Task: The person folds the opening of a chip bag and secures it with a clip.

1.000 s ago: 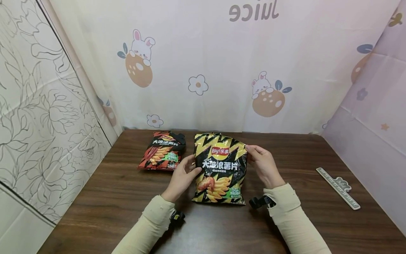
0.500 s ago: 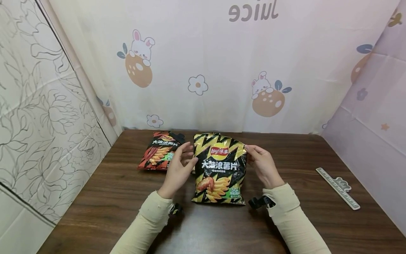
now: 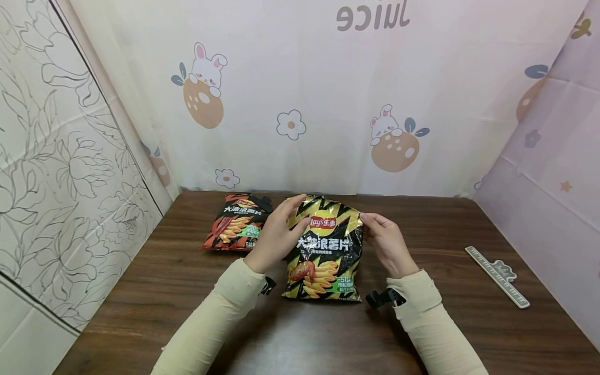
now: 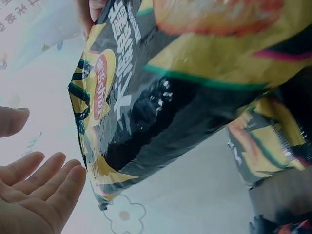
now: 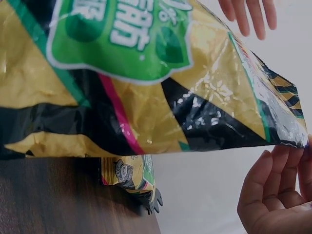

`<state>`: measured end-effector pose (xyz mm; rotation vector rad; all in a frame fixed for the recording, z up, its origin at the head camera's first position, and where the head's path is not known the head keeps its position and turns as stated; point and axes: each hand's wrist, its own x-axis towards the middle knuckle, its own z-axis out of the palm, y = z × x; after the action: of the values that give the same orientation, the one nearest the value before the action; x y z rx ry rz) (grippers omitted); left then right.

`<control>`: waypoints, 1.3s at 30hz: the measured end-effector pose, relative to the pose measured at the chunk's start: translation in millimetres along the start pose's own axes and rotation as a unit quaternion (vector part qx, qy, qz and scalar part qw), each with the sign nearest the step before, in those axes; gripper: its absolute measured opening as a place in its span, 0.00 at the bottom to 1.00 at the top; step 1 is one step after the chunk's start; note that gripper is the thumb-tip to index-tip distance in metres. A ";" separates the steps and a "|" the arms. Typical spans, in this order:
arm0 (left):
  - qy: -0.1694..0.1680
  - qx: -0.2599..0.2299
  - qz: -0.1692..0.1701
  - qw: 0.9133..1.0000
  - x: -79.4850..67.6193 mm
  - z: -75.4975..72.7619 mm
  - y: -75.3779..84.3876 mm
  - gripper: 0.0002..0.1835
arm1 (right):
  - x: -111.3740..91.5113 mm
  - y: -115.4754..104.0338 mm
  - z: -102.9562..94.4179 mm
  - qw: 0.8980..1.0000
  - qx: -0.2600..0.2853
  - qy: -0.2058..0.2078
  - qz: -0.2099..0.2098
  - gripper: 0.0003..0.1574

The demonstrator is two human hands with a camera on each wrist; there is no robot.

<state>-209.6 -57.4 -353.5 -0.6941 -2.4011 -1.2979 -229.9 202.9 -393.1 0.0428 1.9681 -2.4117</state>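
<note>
A yellow-and-black potato chip bag (image 3: pixel 323 255) stands tilted up in front of me, its printed face towards the head camera. My right hand (image 3: pixel 390 245) pinches its upper right edge between thumb and fingers. In the head view my left hand (image 3: pixel 277 237) is before the bag's upper left side. Its fingers (image 4: pixel 53 187) look extended in the left wrist view, thumb apart, with nothing gripped. Behind the raised bag, another yellow-and-black bag (image 5: pixel 127 171) lies on the table, with a dark pronged piece (image 5: pixel 155 202) at its end; the head view hides it.
A red-and-black chip bag (image 3: pixel 234 226) lies at the back left with a black clip-like piece (image 3: pixel 262 202) at its top corner. A pale ruler-like strip with a decorated edge (image 3: pixel 499 276) rests at the right of the wooden table (image 3: pixel 319 338). A printed curtain (image 3: pixel 328 146) hangs behind.
My left hand has let go of the bag's left edge and moved up and right, in front of its upper left part. The right hand and the bag stay nearly where they were.
</note>
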 end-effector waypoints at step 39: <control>-0.143 0.152 0.024 0.978 67.6 11.1 23.9 0.14 | -10.2 -9.5 4.0 0.999 0.018 -0.040 -0.009 0.12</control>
<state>-253.0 -19.1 -309.6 -0.8906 -2.7093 -0.8273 -220.2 200.9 -382.6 -0.0694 1.8999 -2.4190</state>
